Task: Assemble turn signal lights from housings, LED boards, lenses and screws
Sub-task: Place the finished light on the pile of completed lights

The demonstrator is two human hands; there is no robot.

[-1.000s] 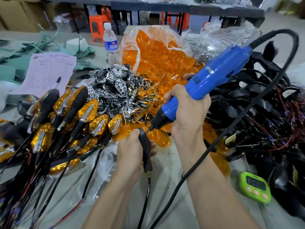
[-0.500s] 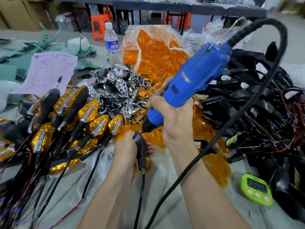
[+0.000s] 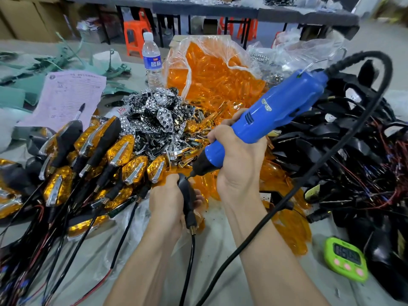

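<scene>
My left hand [image 3: 169,202] grips a black turn signal housing [image 3: 187,197] with its stem and wire hanging down toward me. My right hand [image 3: 238,160] holds a blue electric screwdriver [image 3: 265,120], tilted down to the left, its bit tip touching the top of the housing. Assembled amber lights [image 3: 92,164] lie in a heap at the left. Behind my hands sit a pile of chrome LED boards [image 3: 159,115], loose amber lenses [image 3: 287,215] and a clear bag of lenses [image 3: 212,69]. Black housings with wires [image 3: 353,155] fill the right.
A green timer [image 3: 345,259] lies at the lower right. A water bottle [image 3: 152,60] and a pink paper with a pen [image 3: 66,100] stand at the back left. The screwdriver's black cable [image 3: 276,213] loops over my right forearm. Bags of screws [image 3: 276,62] sit behind.
The screwdriver has shifted slightly left and tilted more, with its cable loop swinging; its bit stays at the housing in my left hand. Both hands keep their grips.
</scene>
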